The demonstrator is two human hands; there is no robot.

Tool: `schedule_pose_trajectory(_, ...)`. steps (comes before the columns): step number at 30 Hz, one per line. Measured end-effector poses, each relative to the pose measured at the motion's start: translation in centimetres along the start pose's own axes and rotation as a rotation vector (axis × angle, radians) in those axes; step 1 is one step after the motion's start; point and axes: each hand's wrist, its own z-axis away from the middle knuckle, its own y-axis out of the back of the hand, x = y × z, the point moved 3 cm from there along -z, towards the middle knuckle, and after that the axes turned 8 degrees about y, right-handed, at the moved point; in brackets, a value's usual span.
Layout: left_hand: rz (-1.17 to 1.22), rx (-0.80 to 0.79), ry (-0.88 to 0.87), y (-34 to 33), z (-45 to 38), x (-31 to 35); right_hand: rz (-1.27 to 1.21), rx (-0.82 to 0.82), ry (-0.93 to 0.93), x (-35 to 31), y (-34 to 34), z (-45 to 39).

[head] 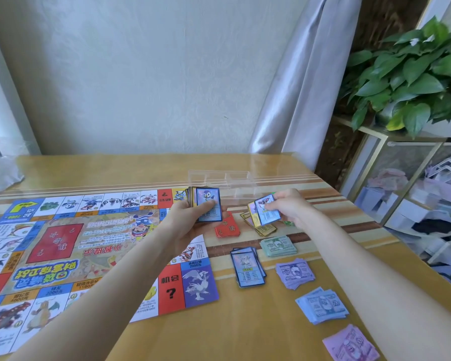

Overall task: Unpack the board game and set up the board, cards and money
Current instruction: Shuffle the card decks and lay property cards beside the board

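Note:
The game board (63,246) lies unfolded on the left of the wooden table (245,321). My left hand (190,220) grips a deck of cards (206,207), a blue-bordered card on top. My right hand (289,207) pinches a couple of cards (264,211) over a loose yellow-bordered card pile (263,229). A red card stack (227,229) and a blue card stack (248,267) lie beside the board. Money lies in separate stacks: green (279,246), purple (294,273), blue (322,306) and pink (350,345).
A clear plastic tray (227,178) stands behind the cards near the table's far edge. A potted plant (412,74) sits on a gold-framed shelf unit (401,183) to the right. A curtain (297,87) hangs at the back. A plastic bag (0,170) lies at far left.

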Motion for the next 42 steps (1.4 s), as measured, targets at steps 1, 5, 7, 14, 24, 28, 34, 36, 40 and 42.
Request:
schedule_pose_trajectory(1, 0.001, 0.006, 0.012, 0.2, -0.1, -0.1, 0.065, -0.003, 0.003, 0.6, -0.4, -0.4)
schedule_pose_trajectory(5, -0.005, 0.011, 0.044, 0.6, -0.4, -0.8, 0.467, 0.007, 0.019, 1.6, -1.2, -1.2)
schedule_pose_trajectory(7, -0.001, 0.02, 0.05, 0.6, -0.4, -1.1, 0.596, 0.027, 0.026, 1.7, -1.2, -1.1)
schedule_pose_trajectory(14, -0.009, 0.045, 0.064, 0.7, 0.9, -1.9, -0.083, -0.225, 0.091, -1.8, -0.6, 3.2)
schedule_pose_trajectory(24, -0.071, 0.075, 0.072, 1.0, 3.2, -2.7, 0.867, -0.452, 0.355, -1.9, -4.6, 8.9)
schedule_pose_trajectory(28, -0.073, 0.083, 0.053, 0.6, 3.7, -2.2, 0.502, -0.316, 0.378, -3.5, -4.2, 8.5)
schedule_pose_trajectory(34, -0.118, -0.028, 0.029, -0.6, 3.9, -2.0, -0.02, -0.334, 0.206, -3.8, -5.3, 8.5)
schedule_pose_trajectory(36, -0.077, -0.092, 0.039, -0.8, 4.0, -1.9, -0.024, -0.259, 0.222, -3.6, -5.1, 7.9)
schedule_pose_trajectory(40, 0.096, -0.052, 0.057, -0.3, 3.9, -1.4, -0.062, -0.149, 0.202, -3.4, -3.0, 6.7)
schedule_pose_trajectory(42, 0.054, -0.051, 0.042, 0.2, 3.8, -1.4, -0.038, -0.244, 0.17, -3.1, -2.1, 6.7)
